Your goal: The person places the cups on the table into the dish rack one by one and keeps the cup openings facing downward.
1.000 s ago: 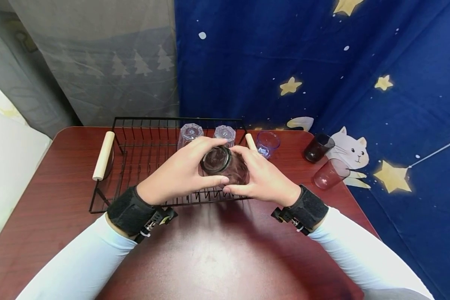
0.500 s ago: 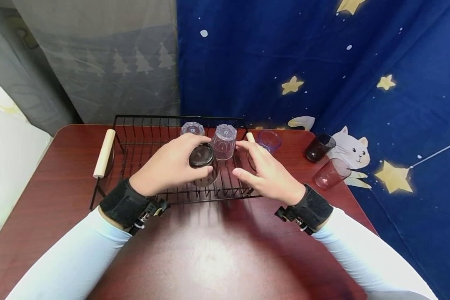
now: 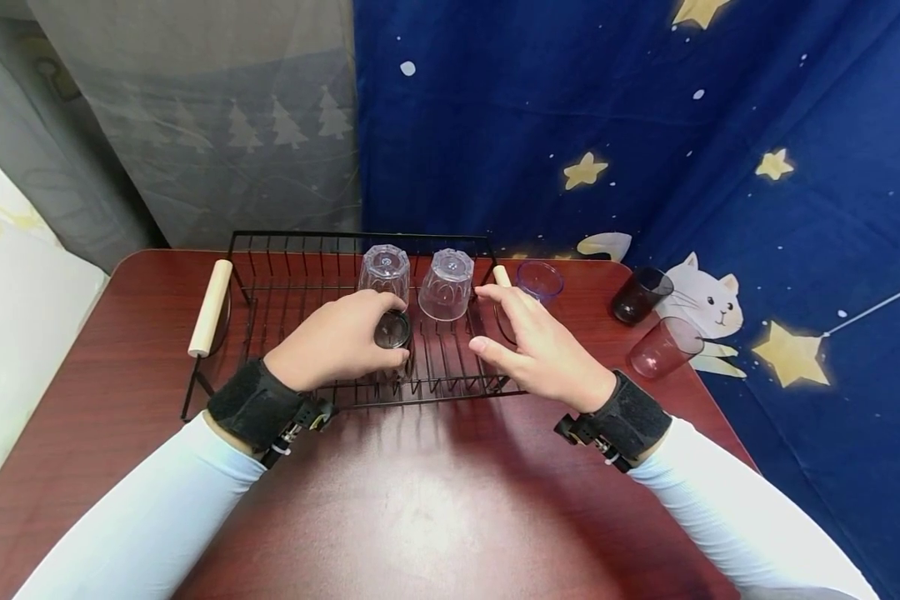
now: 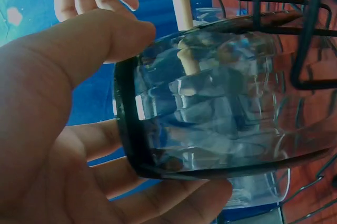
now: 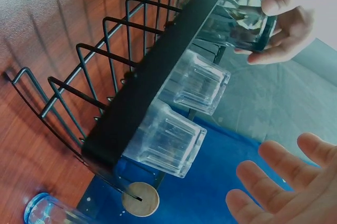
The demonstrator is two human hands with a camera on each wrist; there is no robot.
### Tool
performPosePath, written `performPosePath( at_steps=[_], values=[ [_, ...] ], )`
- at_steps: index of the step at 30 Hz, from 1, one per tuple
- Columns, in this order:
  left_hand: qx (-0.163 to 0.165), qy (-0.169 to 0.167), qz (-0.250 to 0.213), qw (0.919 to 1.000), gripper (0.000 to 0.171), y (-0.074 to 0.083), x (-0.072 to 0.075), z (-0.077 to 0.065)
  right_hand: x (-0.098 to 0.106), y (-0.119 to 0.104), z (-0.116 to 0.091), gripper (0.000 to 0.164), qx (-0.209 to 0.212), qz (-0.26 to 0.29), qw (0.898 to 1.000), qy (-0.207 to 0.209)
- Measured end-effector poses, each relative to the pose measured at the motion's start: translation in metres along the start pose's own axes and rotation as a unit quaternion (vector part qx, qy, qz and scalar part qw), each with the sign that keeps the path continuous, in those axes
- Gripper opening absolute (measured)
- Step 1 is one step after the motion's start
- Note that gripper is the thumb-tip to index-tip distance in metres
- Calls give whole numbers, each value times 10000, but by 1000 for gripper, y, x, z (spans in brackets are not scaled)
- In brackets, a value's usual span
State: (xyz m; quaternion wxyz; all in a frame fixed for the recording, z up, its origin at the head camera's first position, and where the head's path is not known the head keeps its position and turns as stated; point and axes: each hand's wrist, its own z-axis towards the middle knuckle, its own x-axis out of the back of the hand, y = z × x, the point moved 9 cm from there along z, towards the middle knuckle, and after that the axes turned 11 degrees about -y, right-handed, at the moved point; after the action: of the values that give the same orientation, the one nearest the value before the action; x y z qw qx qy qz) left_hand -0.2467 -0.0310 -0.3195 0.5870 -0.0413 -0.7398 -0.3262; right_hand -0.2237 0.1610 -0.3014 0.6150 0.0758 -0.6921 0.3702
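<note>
My left hand (image 3: 341, 340) grips a dark smoky glass (image 3: 392, 330) round its base end; the glass is upside down in the front part of the black wire rack (image 3: 300, 304). In the left wrist view the smoky glass (image 4: 210, 103) shows ripples in its wall, with thumb on one side and fingers on the other. Two clear glasses, one (image 3: 385, 271) behind the smoky glass and one (image 3: 448, 283) to its right, stand inverted in the rack. Beside the right clear glass, my right hand (image 3: 543, 346) hovers with fingers apart, holding nothing.
Wooden handles (image 3: 212, 308) cap the rack's ends. Right of it stands a blue-rimmed glass (image 3: 540, 282). Farther right are a dark tumbler (image 3: 641, 296) and a pinkish glass (image 3: 663, 347) near the table edge. A blue starry curtain (image 3: 495, 125) hangs behind.
Both hands held the smoky glass at first. The right hand has let go and moved right; the left hand has carried the glass left and down into the rack.
</note>
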Motion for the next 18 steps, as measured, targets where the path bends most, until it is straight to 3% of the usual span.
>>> performPosePath(
  at_steps=[18],
  values=[
    [98, -170, -18, 9998, 62, -3, -13, 2, -6, 5, 2, 65, -106, -30, 9998, -137]
  ],
)
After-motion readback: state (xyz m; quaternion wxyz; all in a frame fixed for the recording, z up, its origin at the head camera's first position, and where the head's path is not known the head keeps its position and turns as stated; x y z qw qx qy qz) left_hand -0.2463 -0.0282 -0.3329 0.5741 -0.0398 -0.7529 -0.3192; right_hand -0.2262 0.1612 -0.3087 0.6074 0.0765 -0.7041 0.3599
